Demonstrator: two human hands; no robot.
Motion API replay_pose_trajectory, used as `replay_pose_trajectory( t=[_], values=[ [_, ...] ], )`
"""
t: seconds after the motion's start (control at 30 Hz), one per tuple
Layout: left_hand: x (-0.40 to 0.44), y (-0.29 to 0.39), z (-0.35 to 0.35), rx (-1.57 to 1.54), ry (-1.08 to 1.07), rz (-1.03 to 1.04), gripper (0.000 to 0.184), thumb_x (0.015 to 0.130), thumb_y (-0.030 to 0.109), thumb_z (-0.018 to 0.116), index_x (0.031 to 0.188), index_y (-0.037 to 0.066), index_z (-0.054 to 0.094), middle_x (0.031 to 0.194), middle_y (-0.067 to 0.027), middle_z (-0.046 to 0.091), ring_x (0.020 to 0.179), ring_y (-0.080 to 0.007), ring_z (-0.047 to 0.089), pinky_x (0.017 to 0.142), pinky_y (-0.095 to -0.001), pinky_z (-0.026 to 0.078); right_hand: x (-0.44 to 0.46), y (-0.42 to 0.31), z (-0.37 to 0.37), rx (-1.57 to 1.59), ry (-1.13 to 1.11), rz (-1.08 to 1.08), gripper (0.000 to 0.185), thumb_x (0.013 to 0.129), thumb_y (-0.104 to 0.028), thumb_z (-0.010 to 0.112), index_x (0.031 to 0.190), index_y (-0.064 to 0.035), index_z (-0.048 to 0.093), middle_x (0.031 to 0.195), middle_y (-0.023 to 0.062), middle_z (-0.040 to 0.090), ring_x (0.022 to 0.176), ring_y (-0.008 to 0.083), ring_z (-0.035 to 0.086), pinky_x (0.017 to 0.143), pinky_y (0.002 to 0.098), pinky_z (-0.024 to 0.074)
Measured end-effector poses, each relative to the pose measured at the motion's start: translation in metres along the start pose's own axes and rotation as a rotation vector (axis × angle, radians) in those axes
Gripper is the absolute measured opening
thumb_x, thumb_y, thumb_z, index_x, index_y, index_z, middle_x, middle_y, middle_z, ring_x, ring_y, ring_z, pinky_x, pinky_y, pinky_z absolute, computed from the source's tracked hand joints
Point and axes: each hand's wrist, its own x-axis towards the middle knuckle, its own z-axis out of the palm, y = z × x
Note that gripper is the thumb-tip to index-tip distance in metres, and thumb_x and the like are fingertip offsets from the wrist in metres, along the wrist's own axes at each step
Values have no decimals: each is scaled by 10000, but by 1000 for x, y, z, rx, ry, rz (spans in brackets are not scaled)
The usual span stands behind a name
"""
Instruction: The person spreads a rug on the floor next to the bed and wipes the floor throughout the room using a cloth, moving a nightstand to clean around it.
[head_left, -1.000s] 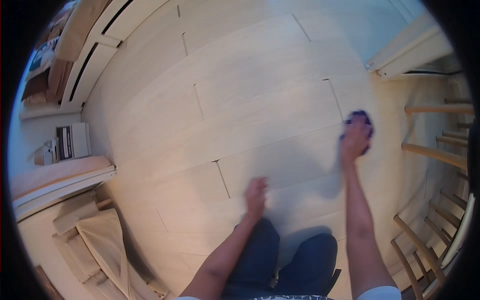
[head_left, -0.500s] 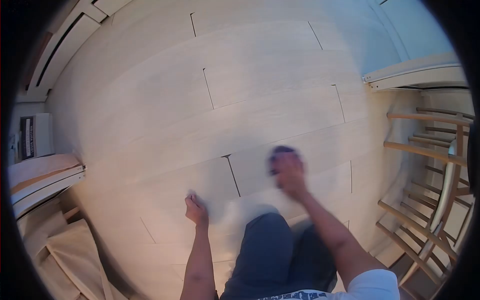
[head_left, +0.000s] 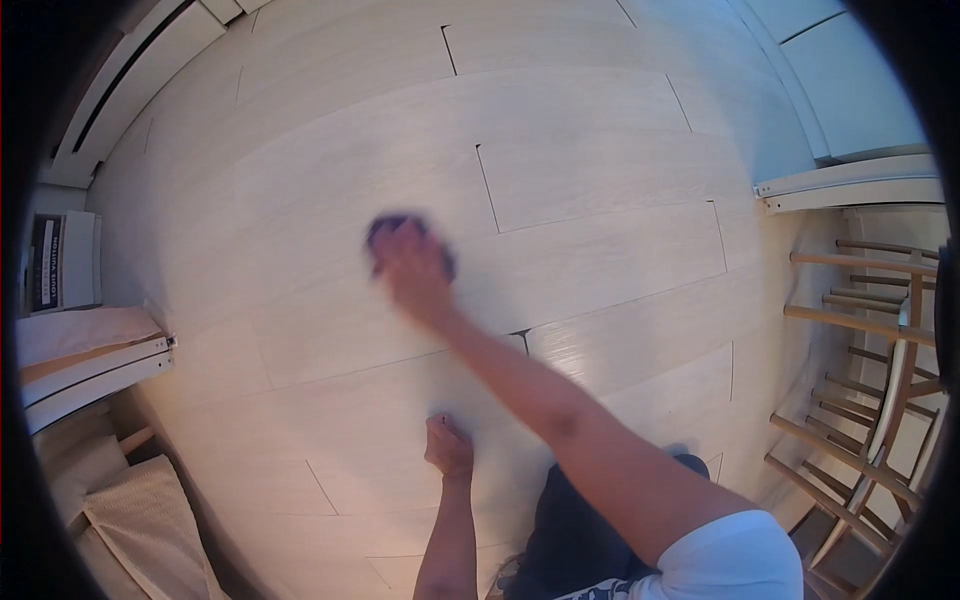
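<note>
My right hand [head_left: 412, 268] presses a dark purple cloth [head_left: 385, 228] against the pale plank floor [head_left: 600, 170], left of the middle of the view; hand and cloth are blurred by motion. The cloth shows around the fingers. Nearer to my knees, my left hand [head_left: 448, 446] is closed in a fist, low over or against the floor; whether anything is inside it is hidden. A wet-looking shine lies on the planks to the right of my right forearm.
Wooden chairs [head_left: 850, 320] with round legs stand at the right, below a white rail [head_left: 850, 187]. A drawer front [head_left: 125, 85] is at the upper left. Books [head_left: 48, 265], a pink cushioned edge [head_left: 85, 332] and beige fabric [head_left: 150, 520] line the left side.
My right hand has swept the cloth from the far right across to the left and farther from me. My left hand went left, then slightly back right, staying closed. The view has shifted.
</note>
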Motion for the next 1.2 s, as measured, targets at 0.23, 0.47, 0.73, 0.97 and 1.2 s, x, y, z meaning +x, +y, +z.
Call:
replay_pose_trajectory(
  t=[0.23,0.47,0.73,0.97,1.2],
  values=[
    [-5,-9,4,86,-26,-1,133,977,157,444,956,48,518,834,-146,634,731,-367,622,579,-451,478,-170,59,-71,293,-244,-351,405,798,-289,592,1202,-306,599,1423,-62,428,1395,231,270,1138,545,114],
    [-5,-6,8,46,7,35,164,988,185,419,998,60,525,885,-136,631,779,-346,624,602,-440,481,-376,347,-178,76,-11,724,417,949,-203,387,1361,-164,448,1512,128,299,1382,396,257,1106,587,161],
    [-7,-8,13,141,30,8,219,1007,215,373,1036,60,526,953,-160,647,838,-362,635,653,-453,491,-391,225,-166,-59,-715,698,472,972,-254,377,1419,-102,382,1511,127,281,1425,333,172,1103,592,121],
    [-4,8,3,200,-41,-62,280,1017,263,341,1094,47,502,1008,-171,653,931,-376,628,730,-465,491,-509,272,-231,133,-607,406,503,847,-237,524,1340,-324,478,1509,-13,311,1407,285,240,1089,605,205],
    [-30,158,10,-231,-202,197,277,1020,222,368,1011,-10,518,834,-58,524,687,-139,465,650,-275,422,-604,464,-271,-171,38,1356,442,990,-240,380,1432,-228,369,1545,51,243,1415,320,226,1100,633,125]
  ],
)
